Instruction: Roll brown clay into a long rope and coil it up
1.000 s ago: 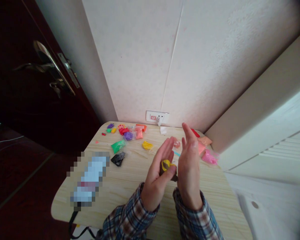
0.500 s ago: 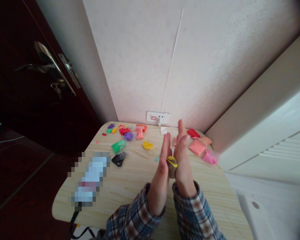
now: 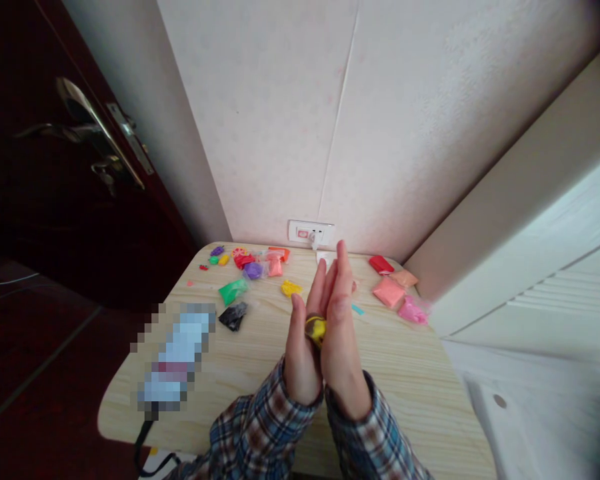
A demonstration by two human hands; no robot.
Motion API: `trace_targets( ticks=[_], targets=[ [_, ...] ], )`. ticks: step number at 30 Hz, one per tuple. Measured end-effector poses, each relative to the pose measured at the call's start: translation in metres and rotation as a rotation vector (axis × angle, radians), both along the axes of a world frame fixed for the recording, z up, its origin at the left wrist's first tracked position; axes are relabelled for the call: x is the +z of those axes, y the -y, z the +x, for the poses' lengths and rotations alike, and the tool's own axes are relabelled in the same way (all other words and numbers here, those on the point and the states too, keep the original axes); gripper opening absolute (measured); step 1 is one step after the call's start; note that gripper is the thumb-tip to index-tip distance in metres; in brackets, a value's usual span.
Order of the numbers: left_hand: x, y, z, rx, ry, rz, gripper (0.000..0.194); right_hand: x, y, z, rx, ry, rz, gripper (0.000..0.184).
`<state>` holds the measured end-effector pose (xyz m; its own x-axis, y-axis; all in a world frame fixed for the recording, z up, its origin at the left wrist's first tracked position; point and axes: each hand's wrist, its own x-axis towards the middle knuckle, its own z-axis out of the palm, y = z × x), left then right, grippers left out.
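Note:
A lump of modelling clay (image 3: 316,329), yellow with a greyish-brown part, sits between my two palms above the table. My left hand (image 3: 301,360) is under and beside it on the left, palm turned up and inward, thumb raised. From the right, my right hand (image 3: 344,347) presses against the lump with its fingers stretched out and together. Both hands hold the clay between them; part of it is hidden by the right palm. Past the fingertips, a yellow clay packet (image 3: 291,288) lies on the table, and a small light-blue strip (image 3: 357,309) is to the right.
On the wooden table (image 3: 260,360) lie green (image 3: 233,291), black (image 3: 233,317) and purple (image 3: 253,270) clay packets, with small fruit-like pieces (image 3: 217,251) behind. Pink and red packets (image 3: 389,291) are at right. A blurred-out device (image 3: 183,357) with a black strap is at left. Behind is a wall socket (image 3: 311,233).
My hands have shifted left and rolled, so the left palm now faces more upward. The clay has turned between the palms and shows more yellow. The view has shifted slightly.

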<state>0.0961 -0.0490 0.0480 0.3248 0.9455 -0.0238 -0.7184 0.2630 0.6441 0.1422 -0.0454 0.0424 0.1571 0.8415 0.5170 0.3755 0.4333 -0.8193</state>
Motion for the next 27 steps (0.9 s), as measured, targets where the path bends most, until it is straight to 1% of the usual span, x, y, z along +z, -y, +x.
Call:
trace_targets(
  ticks=[3,5,7,9,11,13,15,17,18,20,22,23,25,27],
  targets=[
    [-0.007,0.015,0.002,0.042,-0.026,0.018,0.068,-0.003,-0.025,0.012,-0.156,-0.179,0.050,0.049],
    [-0.013,0.021,0.004,0.068,-0.057,0.072,0.062,-0.004,-0.037,0.018,-0.235,-0.197,0.082,0.049],
    [-0.018,0.023,0.004,0.067,-0.086,0.101,0.056,-0.005,-0.042,0.023,-0.293,-0.216,0.106,0.047],
    [-0.022,0.019,0.002,0.056,-0.085,0.079,0.051,-0.007,-0.040,0.028,-0.300,-0.293,0.117,0.043],
    [-0.023,0.011,-0.003,0.067,-0.096,0.057,0.046,-0.011,-0.032,0.034,-0.243,-0.379,0.085,0.039],
    [-0.023,0.003,-0.011,0.108,-0.168,0.105,0.038,-0.016,-0.020,0.041,-0.141,-0.394,-0.023,0.040],
    [-0.022,-0.005,-0.018,0.145,-0.278,0.202,0.030,-0.020,-0.009,0.048,-0.038,-0.348,-0.173,0.046],
    [-0.020,-0.009,-0.023,0.170,-0.396,0.264,0.026,-0.021,0.001,0.053,0.015,-0.276,-0.256,0.048],
    [-0.019,-0.010,-0.024,0.172,-0.444,0.269,0.027,-0.021,0.005,0.055,0.032,-0.237,-0.252,0.046],
    [-0.019,-0.010,-0.025,0.150,-0.487,0.255,0.037,-0.018,0.011,0.056,0.075,-0.149,-0.175,0.040],
    [-0.019,-0.007,-0.023,0.083,-0.457,0.251,0.048,-0.014,0.012,0.054,0.144,-0.056,-0.107,0.033],
    [-0.019,-0.006,-0.022,0.048,-0.428,0.260,0.050,-0.012,0.012,0.053,0.171,-0.024,-0.094,0.031],
    [-0.021,-0.004,-0.021,-0.015,-0.374,0.292,0.048,-0.010,0.011,0.051,0.181,-0.009,-0.095,0.027],
    [-0.023,-0.005,-0.022,-0.078,-0.347,0.303,0.042,-0.011,0.010,0.051,0.176,-0.068,-0.104,0.020]
  ],
)
